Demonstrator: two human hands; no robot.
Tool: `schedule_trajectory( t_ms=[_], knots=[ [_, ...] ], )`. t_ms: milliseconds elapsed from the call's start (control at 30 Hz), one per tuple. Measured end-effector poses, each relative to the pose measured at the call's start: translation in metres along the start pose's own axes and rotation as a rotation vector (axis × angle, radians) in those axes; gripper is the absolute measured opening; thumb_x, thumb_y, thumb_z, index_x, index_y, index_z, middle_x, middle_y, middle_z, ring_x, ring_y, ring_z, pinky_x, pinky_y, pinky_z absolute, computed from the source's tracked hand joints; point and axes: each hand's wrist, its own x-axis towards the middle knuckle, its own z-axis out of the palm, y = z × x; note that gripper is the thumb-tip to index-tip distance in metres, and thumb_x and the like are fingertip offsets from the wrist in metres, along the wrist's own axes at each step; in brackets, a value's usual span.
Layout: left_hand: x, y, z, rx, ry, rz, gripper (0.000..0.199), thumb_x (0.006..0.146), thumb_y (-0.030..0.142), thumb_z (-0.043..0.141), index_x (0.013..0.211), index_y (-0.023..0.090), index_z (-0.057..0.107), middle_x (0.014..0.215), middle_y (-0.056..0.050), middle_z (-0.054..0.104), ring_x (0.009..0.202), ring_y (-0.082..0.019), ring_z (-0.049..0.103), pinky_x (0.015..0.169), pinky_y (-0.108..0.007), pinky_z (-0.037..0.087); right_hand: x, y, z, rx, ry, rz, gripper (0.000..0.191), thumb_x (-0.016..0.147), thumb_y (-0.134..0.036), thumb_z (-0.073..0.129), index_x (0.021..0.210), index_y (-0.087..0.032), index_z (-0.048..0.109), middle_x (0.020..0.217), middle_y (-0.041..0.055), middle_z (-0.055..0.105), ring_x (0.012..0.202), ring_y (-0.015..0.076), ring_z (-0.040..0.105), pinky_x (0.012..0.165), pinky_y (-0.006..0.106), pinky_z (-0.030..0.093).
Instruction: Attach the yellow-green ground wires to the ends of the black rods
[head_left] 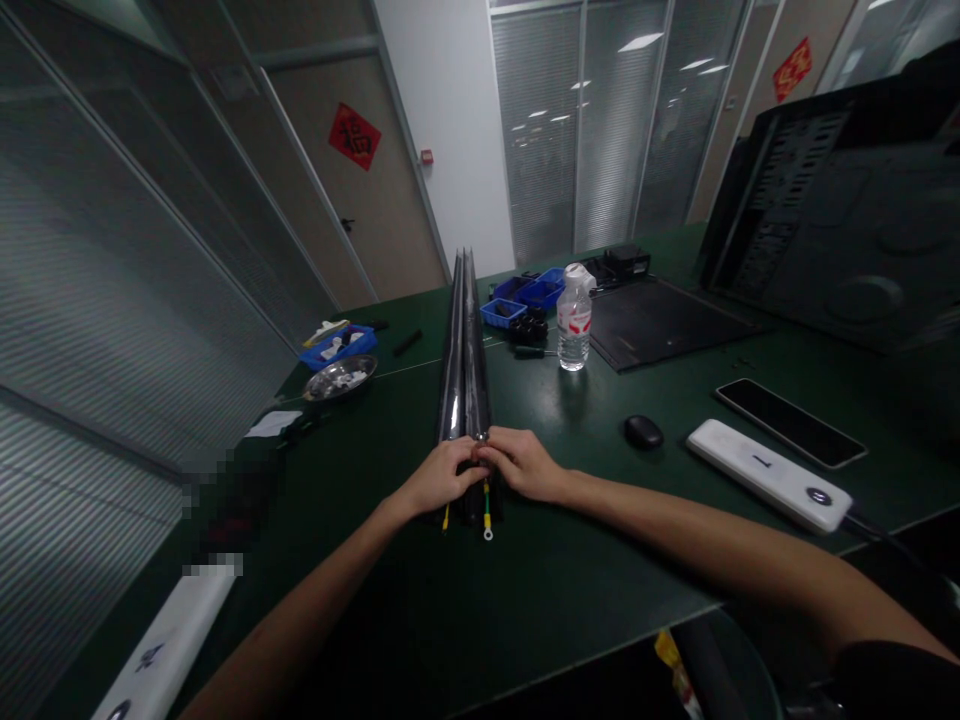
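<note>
The bent fingers of the left hand (pixel 446 475) and right hand (pixel 525 465) meet over the near end of long, glossy black bars (pixel 453 385), hiding what lies between; how far they close cannot be told. A clear plastic bottle (pixel 574 325) stands beyond; the view cuts off a large black case (pixel 847 220).

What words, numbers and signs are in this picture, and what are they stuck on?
"福": on the red diamond sign on the door.
Perhaps "1", seen turned: on the white bar with a cord; I'm not sure.
Too small or blurred to read: the red bottle label, the other red sign at the upper right, and the dark mark on the lower-left white bar.
</note>
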Motion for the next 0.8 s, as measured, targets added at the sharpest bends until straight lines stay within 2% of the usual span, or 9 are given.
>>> schedule_trajectory(
  t_ms=[200,400,567,800],
  knots=[
    [-0.0010,-0.0008,0.0007,0.038,0.015,-0.004,0.018,0.090,0.034,0.061,0.085,0.017,0.060,0.093,-0.003,0.064,0.085,-0.019,0.060,0.083,-0.031,0.047,0.0043,0.0019,-0.0035,0.176,-0.048,-0.028,0.027,0.103,-0.023,0.043,0.085,-0.016,0.061,0.084,0.0024,0.058,0.077,0.0144,0.056,0.075,0.026,0.045],
    [-0.0006,0.0001,-0.0012,-0.019,-0.026,-0.002,0.011,0.092,0.025,0.058,0.091,0.017,0.066,0.106,-0.004,0.065,0.097,-0.019,0.061,0.092,-0.032,0.046,0.0025,-0.0002,-0.0011,0.068,-0.020,0.024,0.023,0.102,-0.023,0.045,0.087,-0.016,0.063,0.082,0.0023,0.059,0.074,0.0148,0.057,0.072,0.026,0.044],
    [0.0007,-0.0017,0.0008,-0.043,-0.023,0.019,0.012,0.092,0.023,0.058,0.094,0.018,0.068,0.107,-0.004,0.065,0.099,-0.019,0.061,0.095,-0.031,0.046,-0.0021,-0.0018,0.0017,-0.025,-0.012,0.022,0.022,0.102,-0.024,0.046,0.089,-0.017,0.062,0.083,0.0031,0.060,0.074,0.0154,0.056,0.070,0.026,0.044],
    [0.0008,0.0003,0.0029,0.004,0.030,0.054,0.014,0.091,0.028,0.060,0.083,0.017,0.061,0.097,-0.004,0.065,0.091,-0.019,0.060,0.089,-0.031,0.046,0.0019,0.0008,-0.0033,0.110,-0.033,-0.032,0.026,0.103,-0.024,0.043,0.089,-0.017,0.063,0.086,0.0041,0.059,0.080,0.0169,0.058,0.076,0.029,0.046]
  ],
)
